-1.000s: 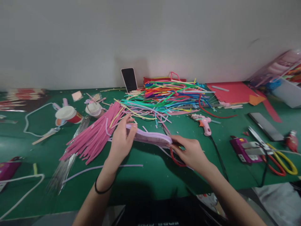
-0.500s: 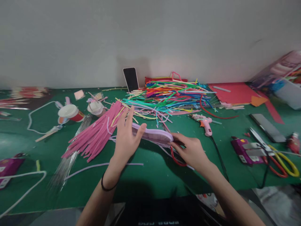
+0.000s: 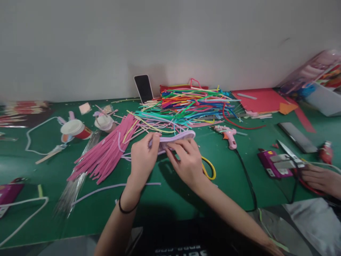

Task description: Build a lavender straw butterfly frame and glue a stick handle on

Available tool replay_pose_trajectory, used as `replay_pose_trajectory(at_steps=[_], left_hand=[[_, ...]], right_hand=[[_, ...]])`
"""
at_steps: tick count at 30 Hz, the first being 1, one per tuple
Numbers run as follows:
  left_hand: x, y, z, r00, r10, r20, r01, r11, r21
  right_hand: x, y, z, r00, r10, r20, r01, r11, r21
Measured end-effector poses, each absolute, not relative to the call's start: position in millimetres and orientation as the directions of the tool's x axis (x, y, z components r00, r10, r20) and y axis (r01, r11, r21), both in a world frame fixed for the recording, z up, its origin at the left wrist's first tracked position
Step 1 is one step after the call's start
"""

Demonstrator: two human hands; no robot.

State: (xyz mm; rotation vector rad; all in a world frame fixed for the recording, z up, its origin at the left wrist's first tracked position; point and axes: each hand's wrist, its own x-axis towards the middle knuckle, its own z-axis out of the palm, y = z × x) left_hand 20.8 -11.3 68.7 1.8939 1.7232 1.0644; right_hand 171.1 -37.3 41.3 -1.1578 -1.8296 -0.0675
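Observation:
A long lilac piece (image 3: 183, 136), edged with soft strips like pipe cleaners and rounded at its far end, is held above the table between my hands. My left hand (image 3: 145, 153) pinches its near left end between thumb and fingers. My right hand (image 3: 188, 161) has its fingertips closed on its lower edge, close beside the left thumb. Beyond my right wrist shows a yellow scissor handle (image 3: 210, 168); the rest of those scissors is hidden. Pink pipe cleaners (image 3: 106, 149) lie in a bundle left of my hands. A loose lilac strip (image 3: 99, 189) rests nearer me.
A multicoloured heap of pipe cleaners (image 3: 191, 103) and a phone (image 3: 144, 89) stand by the wall. To the right are a pink glue gun (image 3: 227, 135), a purple box (image 3: 271, 163) and another person's hand (image 3: 318, 177) at other scissors (image 3: 289, 153). Paper cups (image 3: 77, 128) stand left.
My right hand has shifted left along the lilac piece, and my left hand has closed on its end. A yellow scissor handle shows instead of a red one. Another person's hand has appeared at right.

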Motion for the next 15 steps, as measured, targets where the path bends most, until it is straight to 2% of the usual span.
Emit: replay_pose_trajectory(at_steps=[6,11,15], left_hand=[[24,-15,65,0.014,0.970,0.244,0.593,-0.205,0.779],[25,-13,63,0.086,0.985,0.147,0.397,-0.170,0.902],[26,-13,63,0.090,0.992,0.091,0.337,-0.117,0.934]], right_hand=[[161,-23,26,-0.112,0.656,0.746,0.759,0.541,-0.362],[166,-23,29,-0.151,0.596,0.788,0.747,0.592,-0.304],[165,-24,29,-0.109,0.605,0.789,0.723,0.592,-0.355]])
